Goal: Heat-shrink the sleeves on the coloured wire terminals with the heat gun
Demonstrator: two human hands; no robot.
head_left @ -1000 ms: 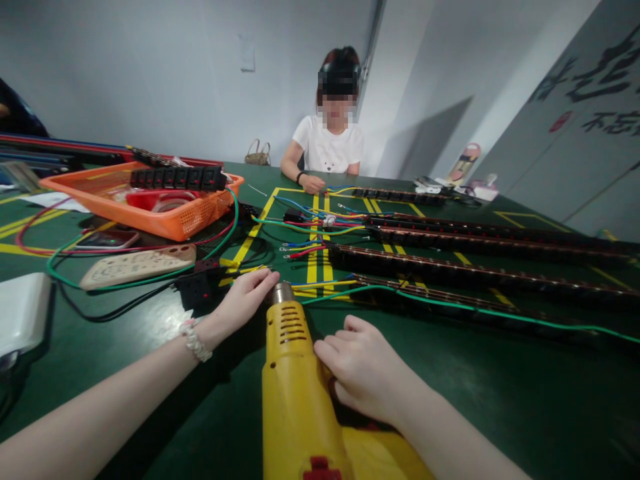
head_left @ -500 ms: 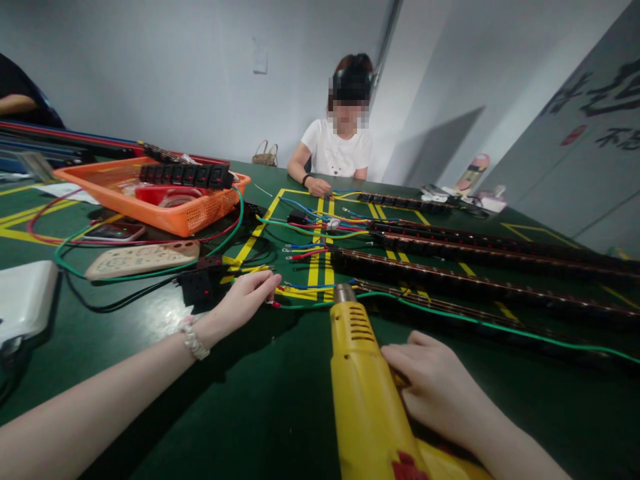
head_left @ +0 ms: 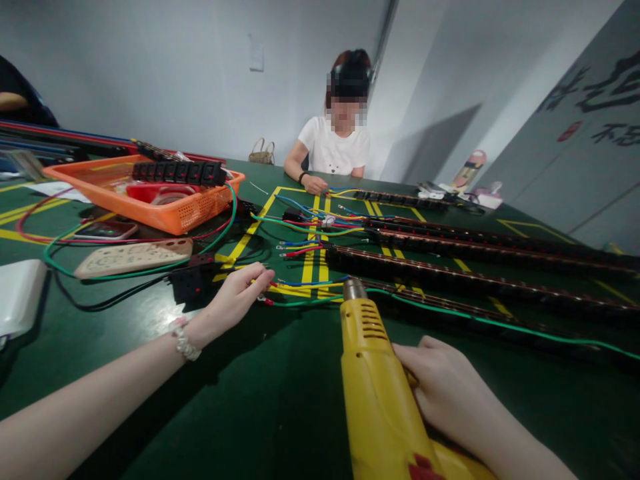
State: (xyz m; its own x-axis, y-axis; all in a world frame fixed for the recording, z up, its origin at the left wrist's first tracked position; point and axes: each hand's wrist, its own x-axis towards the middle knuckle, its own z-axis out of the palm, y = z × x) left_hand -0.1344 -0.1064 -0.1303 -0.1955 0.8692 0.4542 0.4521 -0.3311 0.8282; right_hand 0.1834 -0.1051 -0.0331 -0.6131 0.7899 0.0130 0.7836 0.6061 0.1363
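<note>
A yellow heat gun (head_left: 380,373) is gripped in my right hand (head_left: 445,383), its metal nozzle pointing away from me toward the wire ends. My left hand (head_left: 240,293) is closed in a pinch at the tips of several coloured wires (head_left: 305,288), left of the nozzle; exactly what lies between the fingers is hidden. A green wire (head_left: 450,313) with a red-sleeved lug near my left hand runs off to the right. Long black strips (head_left: 450,267) with copper-coloured rails lie across the right side, coloured leads coming out of their left ends.
An orange basket (head_left: 185,217) holding a black socket strip stands at the back left. Near it lie a phone (head_left: 106,230), a beige case (head_left: 135,259) and a white box (head_left: 20,297). Across the green table (head_left: 280,413) sits a person (head_left: 335,147) in white.
The heat gun in my right hand has shifted slightly right relative to the wires. My left hand has moved a little left, still pinched. The whole view has shifted slightly.
</note>
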